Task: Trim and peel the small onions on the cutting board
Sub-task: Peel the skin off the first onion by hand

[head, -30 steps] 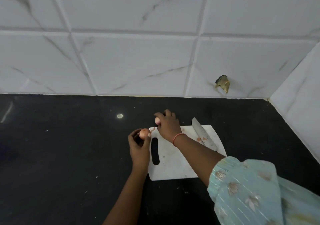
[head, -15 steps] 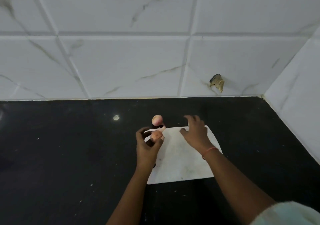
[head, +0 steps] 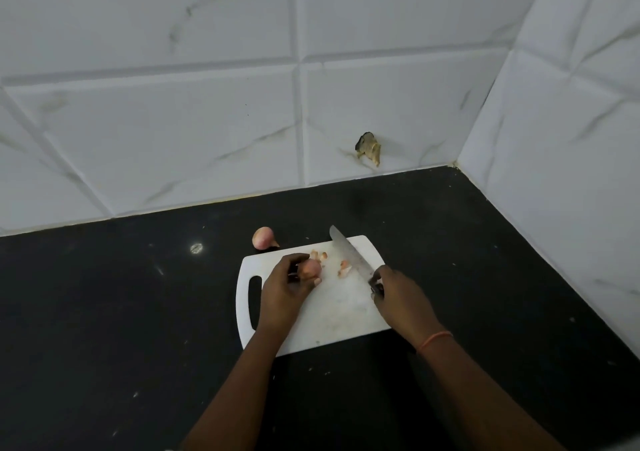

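Note:
A white cutting board (head: 332, 315) with a handle slot lies on the black counter. My left hand (head: 285, 286) holds a small pinkish onion (head: 310, 268) over the board's left half. My right hand (head: 398, 298) grips the handle of a knife (head: 349, 253), whose blade lies flat across the board's far right part, pointing away. Bits of onion skin (head: 332, 263) lie on the board between the onion and the blade. A second small onion (head: 264, 238) sits on the counter just beyond the board's far left corner.
The black counter (head: 104, 312) meets white tiled walls at the back and on the right, forming a corner. A chipped hole (head: 369, 147) shows in the back wall. Small specks dot the counter.
My right hand has left the second onion on the counter, moved right and closed on the knife handle. My left hand has brought its onion over the board.

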`<move>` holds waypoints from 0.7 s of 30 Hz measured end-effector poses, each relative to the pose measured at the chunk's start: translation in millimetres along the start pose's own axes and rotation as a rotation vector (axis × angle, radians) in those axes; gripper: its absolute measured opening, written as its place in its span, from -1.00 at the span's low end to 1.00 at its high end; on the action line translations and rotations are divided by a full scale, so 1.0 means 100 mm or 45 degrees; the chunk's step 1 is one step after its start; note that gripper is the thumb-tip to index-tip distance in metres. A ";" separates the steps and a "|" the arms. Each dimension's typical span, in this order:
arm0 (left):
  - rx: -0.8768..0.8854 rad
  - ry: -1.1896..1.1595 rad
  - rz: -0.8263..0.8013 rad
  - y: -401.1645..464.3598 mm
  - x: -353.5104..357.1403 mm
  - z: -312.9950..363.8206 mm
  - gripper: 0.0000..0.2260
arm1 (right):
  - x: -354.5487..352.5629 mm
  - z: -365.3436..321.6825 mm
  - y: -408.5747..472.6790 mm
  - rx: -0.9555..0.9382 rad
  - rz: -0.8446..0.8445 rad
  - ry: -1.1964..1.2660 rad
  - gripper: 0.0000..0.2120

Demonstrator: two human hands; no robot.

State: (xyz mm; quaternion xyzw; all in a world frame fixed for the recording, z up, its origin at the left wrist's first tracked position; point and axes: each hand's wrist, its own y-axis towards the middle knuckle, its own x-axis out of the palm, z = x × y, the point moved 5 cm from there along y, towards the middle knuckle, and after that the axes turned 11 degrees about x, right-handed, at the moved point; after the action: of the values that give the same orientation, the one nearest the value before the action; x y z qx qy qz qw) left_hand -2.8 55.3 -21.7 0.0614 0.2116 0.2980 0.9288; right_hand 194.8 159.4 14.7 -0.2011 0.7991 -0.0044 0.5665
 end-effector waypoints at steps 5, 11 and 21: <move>0.052 0.032 -0.012 -0.02 0.02 0.02 -0.67 | -0.11 -0.11 -0.14 0.036 0.236 0.332 -0.80; 0.066 0.039 -0.003 -0.02 0.03 0.00 -0.67 | -0.12 -0.21 -0.17 -0.009 0.246 0.326 -0.88; 0.057 0.050 -0.017 -0.02 0.04 0.00 -0.69 | 0.17 -0.48 -0.28 -0.147 0.128 0.165 -0.80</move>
State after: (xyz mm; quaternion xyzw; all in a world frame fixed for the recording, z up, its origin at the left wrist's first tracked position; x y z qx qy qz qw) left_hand 1.0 56.3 -23.4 0.0749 0.2369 0.2882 0.9248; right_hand 155.8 117.4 23.1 -0.1924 0.8421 0.0571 0.5006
